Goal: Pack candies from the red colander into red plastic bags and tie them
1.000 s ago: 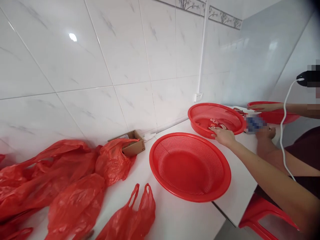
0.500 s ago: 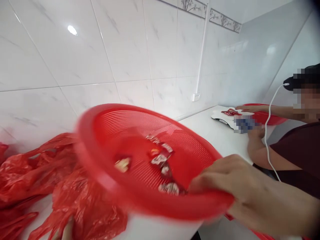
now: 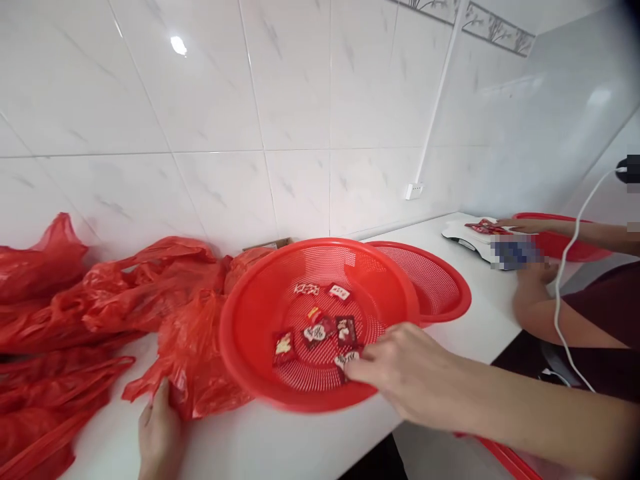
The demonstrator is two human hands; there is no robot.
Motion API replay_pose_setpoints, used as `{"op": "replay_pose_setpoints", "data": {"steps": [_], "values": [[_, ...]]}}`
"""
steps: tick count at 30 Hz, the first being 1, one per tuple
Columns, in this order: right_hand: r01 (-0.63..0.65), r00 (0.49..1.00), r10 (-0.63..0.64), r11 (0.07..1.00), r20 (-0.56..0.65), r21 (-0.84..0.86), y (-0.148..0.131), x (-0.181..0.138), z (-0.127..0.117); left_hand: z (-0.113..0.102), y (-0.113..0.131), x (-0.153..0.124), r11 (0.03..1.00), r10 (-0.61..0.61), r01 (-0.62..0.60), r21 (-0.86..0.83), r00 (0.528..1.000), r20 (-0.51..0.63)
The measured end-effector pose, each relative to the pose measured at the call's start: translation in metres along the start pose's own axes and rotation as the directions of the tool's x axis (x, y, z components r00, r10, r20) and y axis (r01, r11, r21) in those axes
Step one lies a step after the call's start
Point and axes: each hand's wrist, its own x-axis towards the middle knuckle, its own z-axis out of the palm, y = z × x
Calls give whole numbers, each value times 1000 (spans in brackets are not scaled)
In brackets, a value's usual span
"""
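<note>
My right hand (image 3: 405, 377) grips the near rim of a red mesh basket (image 3: 250, 320) and holds it tilted above the white counter (image 3: 300, 447). Several small red and white packets (image 3: 320, 330) lie inside the basket. My left hand (image 3: 160, 437) rests at the counter's near edge, fingers closed on the edge of a red plastic bag (image 3: 193, 360). A second red basket (image 3: 440, 287) sits on the counter just behind the first one.
More red plastic bags (image 3: 75, 313) are heaped along the tiled wall at the left. A cardboard box (image 3: 273, 244) peeks out behind the basket. At the right another person's hands (image 3: 530, 227) work at a white scale (image 3: 470, 235) beside a third red basket (image 3: 565, 243).
The basket with packets was lifted from the far right, swung left over the empty basket, and now hangs lower and steadier by the bags. My left hand has come into view on a bag.
</note>
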Motion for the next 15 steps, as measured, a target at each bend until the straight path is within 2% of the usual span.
{"op": "replay_pose_setpoints", "data": {"steps": [3, 10, 12, 15], "values": [[-163, 986, 165, 983, 22, -85, 24, 10, 14, 15, 0, 8, 993, -118, 117, -28, 993, -24], [-360, 929, 371, 896, -10, -261, 95, 31, 46, 12, -2, -1, 985, -94, 101, -139, 994, 57], [-404, 908, 419, 872, -6, -278, 101, 34, 51, 12, -5, 0, 984, -73, 87, -154, 993, 94], [-423, 896, 444, 865, 21, -269, 87, 32, 53, 14, -11, 3, 979, -28, 60, -193, 987, 161]]}}
